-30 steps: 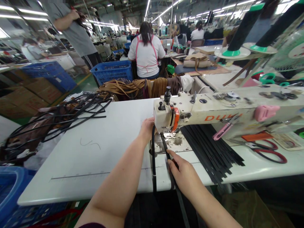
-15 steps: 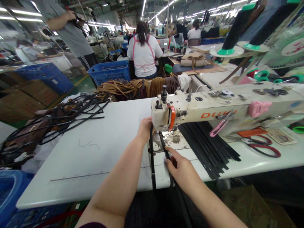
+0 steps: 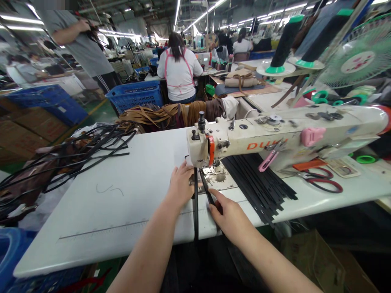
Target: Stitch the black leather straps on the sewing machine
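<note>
My left hand [image 3: 180,184] lies on the white table [image 3: 122,203] just in front of the sewing machine's head [image 3: 200,148]. Its fingers are stretched out and its thumb touches a black strap [image 3: 195,215]. That strap runs from under the needle back over the table's front edge. My right hand [image 3: 227,213] is to the right of it, fingers closed on a second black strap [image 3: 205,188] that leads up to the presser foot. The metal needle plate [image 3: 221,181] shows between the hands and the machine.
A stack of black strips [image 3: 259,183] lies under the machine arm. Red-handled scissors [image 3: 324,183] and pink snips [image 3: 269,160] are to the right. Loose black straps [image 3: 76,150] are heaped at the left, brown straps [image 3: 159,114] behind. A blue basket [image 3: 134,95] and seated workers are farther back.
My left hand has drawn back from beside the machine head toward me and now lies flat by the strap. My right hand has edged up toward the needle plate.
</note>
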`<state>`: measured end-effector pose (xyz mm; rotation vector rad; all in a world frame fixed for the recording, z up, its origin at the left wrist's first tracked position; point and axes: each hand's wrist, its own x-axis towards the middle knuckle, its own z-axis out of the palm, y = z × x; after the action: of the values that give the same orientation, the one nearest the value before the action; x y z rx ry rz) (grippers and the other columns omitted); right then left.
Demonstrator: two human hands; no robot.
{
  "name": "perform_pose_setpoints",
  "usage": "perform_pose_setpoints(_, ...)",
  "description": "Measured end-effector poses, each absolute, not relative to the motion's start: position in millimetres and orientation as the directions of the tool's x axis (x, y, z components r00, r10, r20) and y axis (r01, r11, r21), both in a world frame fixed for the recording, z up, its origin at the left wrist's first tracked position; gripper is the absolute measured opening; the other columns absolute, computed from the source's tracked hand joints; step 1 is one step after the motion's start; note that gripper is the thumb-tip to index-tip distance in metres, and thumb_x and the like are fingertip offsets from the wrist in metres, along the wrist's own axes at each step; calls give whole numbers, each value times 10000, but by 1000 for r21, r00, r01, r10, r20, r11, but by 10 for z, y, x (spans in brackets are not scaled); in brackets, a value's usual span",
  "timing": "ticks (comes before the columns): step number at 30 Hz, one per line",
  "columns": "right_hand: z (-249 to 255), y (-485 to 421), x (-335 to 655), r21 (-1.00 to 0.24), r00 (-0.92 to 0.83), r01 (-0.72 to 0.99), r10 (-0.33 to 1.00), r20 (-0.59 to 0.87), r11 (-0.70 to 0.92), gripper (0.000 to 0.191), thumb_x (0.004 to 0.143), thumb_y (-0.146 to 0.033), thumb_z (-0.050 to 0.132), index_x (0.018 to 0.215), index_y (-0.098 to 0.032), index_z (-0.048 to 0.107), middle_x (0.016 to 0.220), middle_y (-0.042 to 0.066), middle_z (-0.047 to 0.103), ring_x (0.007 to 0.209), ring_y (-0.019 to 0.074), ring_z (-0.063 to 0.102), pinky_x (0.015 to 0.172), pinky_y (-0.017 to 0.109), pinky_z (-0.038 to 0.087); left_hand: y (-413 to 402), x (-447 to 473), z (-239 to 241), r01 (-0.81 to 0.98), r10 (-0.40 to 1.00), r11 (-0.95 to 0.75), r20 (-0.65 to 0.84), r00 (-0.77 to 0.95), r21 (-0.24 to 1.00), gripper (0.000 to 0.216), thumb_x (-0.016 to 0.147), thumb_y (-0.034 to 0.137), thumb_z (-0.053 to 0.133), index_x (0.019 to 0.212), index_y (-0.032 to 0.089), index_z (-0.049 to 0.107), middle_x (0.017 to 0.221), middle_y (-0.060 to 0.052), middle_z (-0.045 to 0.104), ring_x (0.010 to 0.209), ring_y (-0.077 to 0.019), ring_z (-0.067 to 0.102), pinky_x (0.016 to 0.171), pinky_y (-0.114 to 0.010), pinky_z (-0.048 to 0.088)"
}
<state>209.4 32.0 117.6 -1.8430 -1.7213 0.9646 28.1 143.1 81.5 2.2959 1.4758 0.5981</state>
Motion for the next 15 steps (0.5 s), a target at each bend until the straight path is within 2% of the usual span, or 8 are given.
perform_pose_setpoints(3,1214,335,2137,-724,-39,682,984,-175,-102,445,939,-247,558,1373,-220,651,778,8,720,689,192,653,666,286,458,1186,296,824,733,901,-418,141,410,537,391,948,313,684,1338,281,666,1486,-69,623,1529,-323,400,1274,-613,235)
perform_pose_setpoints(6,1261,389,2272,-659,-2,750,996,-94,-61,295,970,-257,542,1196,-224,728,928,44,757,847,209,696,774,300,491,1067,309,832,709,892,-432,150,426,558,354,1025,275,553,1364,275,654,1490,-62,623,1539,-274,390,1292,-592,187)
perform_pose_setpoints(8,1284,441,2403,-542,80,838,997,3,-65,249,996,-260,521,1099,-214,742,1020,69,748,912,221,694,828,317,490,1060,311,832,704,899,-419,151,412,573,341,1040,254,510,1340,271,672,1460,-58,648,1530,-262,405,1294,-588,176)
perform_pose_setpoints(11,1283,520,2604,-299,159,948,978,133,-114,232,1005,-270,545,1120,-170,719,1073,123,712,960,263,669,860,357,484,1087,314,826,698,903,-410,152,402,587,330,1046,246,486,1297,271,698,1427,-50,674,1507,-252,440,1296,-586,168)
perform_pose_setpoints(13,1255,559,2703,-153,139,982,976,168,-114,241,992,-270,582,1153,-130,696,1087,163,692,1010,304,646,888,389,477,1097,318,824,699,902,-411,153,402,585,333,1048,252,478,1292,269,704,1428,-54,673,1497,-251,452,1296,-582,175)
perform_pose_setpoints(15,1213,579,2754,-68,104,993,980,171,-94,223,993,-252,580,1138,-118,683,1062,174,684,1014,317,634,884,399,472,1095,322,825,702,905,-406,149,399,586,344,1051,259,469,1306,270,701,1432,-56,670,1493,-250,457,1296,-575,186)
